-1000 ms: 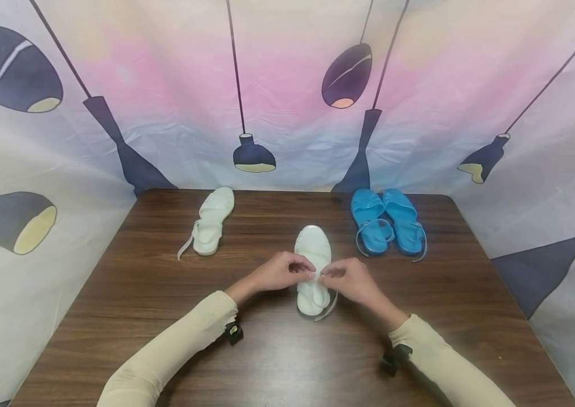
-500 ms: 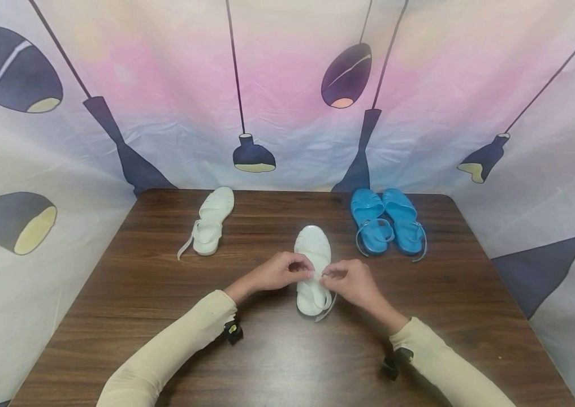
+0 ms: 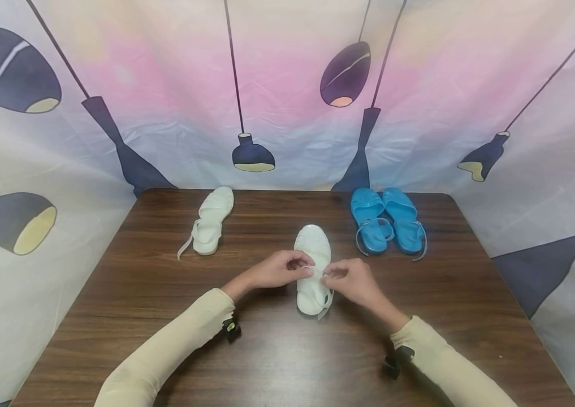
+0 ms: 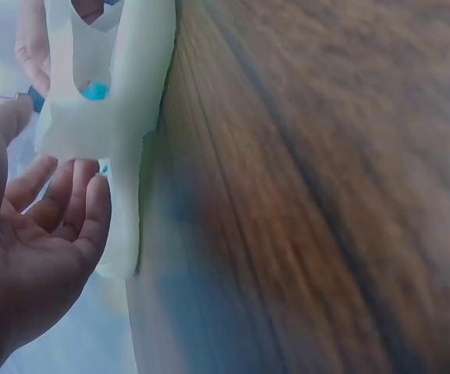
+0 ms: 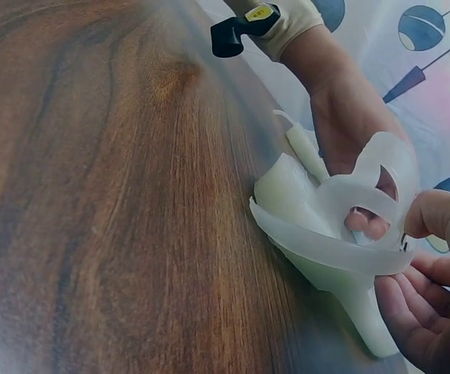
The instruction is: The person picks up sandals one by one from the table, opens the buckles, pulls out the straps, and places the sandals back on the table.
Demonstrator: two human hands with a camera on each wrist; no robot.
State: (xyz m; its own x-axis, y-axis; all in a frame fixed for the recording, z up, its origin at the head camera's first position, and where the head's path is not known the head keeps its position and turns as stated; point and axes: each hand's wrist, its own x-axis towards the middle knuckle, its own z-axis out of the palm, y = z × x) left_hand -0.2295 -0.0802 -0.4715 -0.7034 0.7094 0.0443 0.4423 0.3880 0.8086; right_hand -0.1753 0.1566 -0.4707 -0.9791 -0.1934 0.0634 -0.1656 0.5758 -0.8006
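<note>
A whitish jelly sandal (image 3: 312, 243) lies sole down at mid-table, toe pointing away. Its thin ankle strap (image 5: 326, 243) curves along one side, its loose part lying by the heel in the head view. My right hand (image 3: 353, 278) pinches the strap near a small metal buckle (image 5: 404, 243), thumb above and fingers beneath. From the other side my left hand (image 3: 282, 270) pinches a thin white strap piece between thumb and forefinger. In the left wrist view its other fingers (image 4: 92, 210) are curled beside the sandal; the thumb's contact is hidden there.
A matching whitish sandal (image 3: 216, 212) lies at the back left, its strap undone. Two blue sandals (image 3: 368, 209) stand side by side at the back right. The brown wooden table (image 3: 165, 316) meets a printed cloth backdrop (image 3: 175, 85) behind.
The strap's loose part by the heel has drawn in closer to the sandal. My left hand has shifted slightly left and up; a white strap piece now shows between its fingers.
</note>
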